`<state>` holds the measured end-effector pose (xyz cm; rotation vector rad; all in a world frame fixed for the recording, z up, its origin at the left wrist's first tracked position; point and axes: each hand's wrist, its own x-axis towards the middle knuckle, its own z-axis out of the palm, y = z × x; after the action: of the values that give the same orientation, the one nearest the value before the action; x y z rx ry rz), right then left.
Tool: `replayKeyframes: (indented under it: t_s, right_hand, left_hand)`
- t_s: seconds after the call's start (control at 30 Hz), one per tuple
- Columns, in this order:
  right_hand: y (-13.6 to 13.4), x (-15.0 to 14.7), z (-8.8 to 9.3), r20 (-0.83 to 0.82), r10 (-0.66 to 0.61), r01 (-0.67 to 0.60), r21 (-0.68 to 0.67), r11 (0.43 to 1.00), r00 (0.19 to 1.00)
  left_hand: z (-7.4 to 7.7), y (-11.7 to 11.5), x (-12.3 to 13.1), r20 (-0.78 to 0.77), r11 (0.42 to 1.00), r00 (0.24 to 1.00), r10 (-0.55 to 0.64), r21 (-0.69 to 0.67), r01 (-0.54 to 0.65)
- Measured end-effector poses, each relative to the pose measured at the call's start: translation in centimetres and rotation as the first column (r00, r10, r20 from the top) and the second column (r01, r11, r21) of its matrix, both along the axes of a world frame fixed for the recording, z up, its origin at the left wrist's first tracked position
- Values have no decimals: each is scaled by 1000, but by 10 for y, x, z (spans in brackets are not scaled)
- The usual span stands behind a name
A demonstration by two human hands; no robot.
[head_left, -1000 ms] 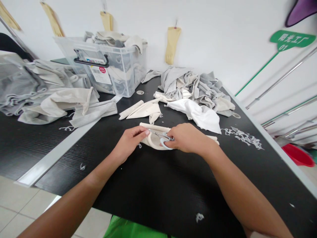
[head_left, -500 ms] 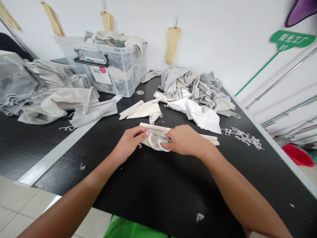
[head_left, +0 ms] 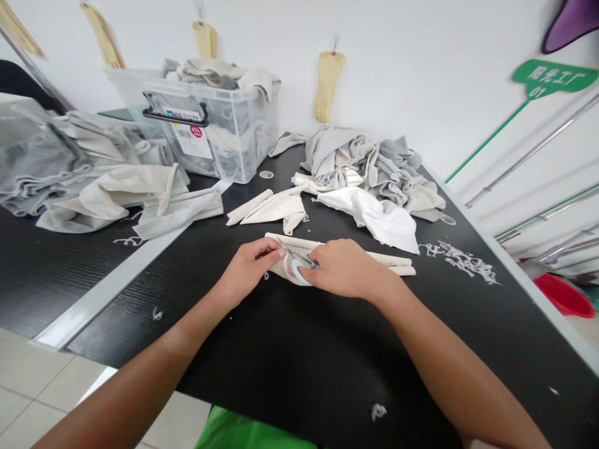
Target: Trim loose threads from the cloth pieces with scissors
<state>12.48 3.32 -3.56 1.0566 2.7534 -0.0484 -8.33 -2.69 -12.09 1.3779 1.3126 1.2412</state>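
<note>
On the black table lies a cream cloth piece (head_left: 393,260) with rolled long edges, running beneath both hands. My left hand (head_left: 250,268) pinches its left end between thumb and fingers. My right hand (head_left: 344,265) is closed round a pair of small scissors (head_left: 302,273) with pale blue handles. Their blades point left, over the cloth and close to my left fingertips. Whether the blades touch a thread there is too small to tell. Just beyond the hands rest another cream cloth piece (head_left: 276,209) and a white cloth (head_left: 374,215).
A heap of grey cloths (head_left: 360,156) lies at the back. A clear plastic box (head_left: 238,137) full of cloths stands back left, beside more grey cloths (head_left: 107,193). Thread scraps (head_left: 461,262) are at the right. Yellow rubber gloves (head_left: 328,87) hang on the wall.
My right hand and the scissors have shifted slightly left, and the scissor handles have turned a little. My left hand still pinches the cloth in the same place.
</note>
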Motion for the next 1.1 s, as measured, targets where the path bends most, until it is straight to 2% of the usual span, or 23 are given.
replayKeyframes:
  t_s: [0.13,0.27,0.33,0.43,0.5,0.6,0.67,0.7,0.77,0.87,0.93,1.03,1.1]
  right_hand:
    - [9,0,0,-32,-30,30,6,1000,999]
    - [19,6,8,-167,-144,114,-178,977,975]
    - [24,8,9,-284,-202,119,-283,952,937]
    - [30,7,0,-448,-270,80,-400,913,852]
    - [33,5,-9,-522,-319,20,-499,866,791]
    - [36,3,-20,-575,-378,-127,-652,747,726]
    - [37,3,-23,-572,-404,-170,-701,692,714]
    - [38,4,-24,-559,-412,-163,-712,683,719]
    - [41,8,-26,-527,-427,-108,-712,693,734]
    - [50,14,-31,-516,-457,-2,-664,748,724]
    - [57,17,-36,-540,-495,49,-640,767,681]
    - [69,22,-43,-570,-570,84,-660,747,592]
    - [74,25,-44,-582,-607,93,-676,731,541]
  left_hand:
    - [1,0,1,16,1000,1000,-5,0,5]
    - [1,0,1,19,1000,1000,-20,-2,20]
    - [1,0,0,14,1000,1000,-24,3,24]
    - [2,0,-1,2,1000,1000,-22,21,22]
    - [3,0,-1,-8,999,1000,-15,38,16]
    - [4,-1,0,-20,998,1000,3,69,-2]
    - [3,-1,-1,-34,995,999,22,94,-18]
    - [3,0,-2,-49,993,998,42,108,-36]
    - [0,1,-7,-100,985,988,119,141,-104]
    - [-4,2,-18,-221,964,945,240,170,-205]
    - [-3,2,-25,-320,971,920,228,144,-190]
    - [9,-3,-31,-504,982,844,182,127,-136]
    - [25,-7,-30,-623,969,746,234,208,-131]
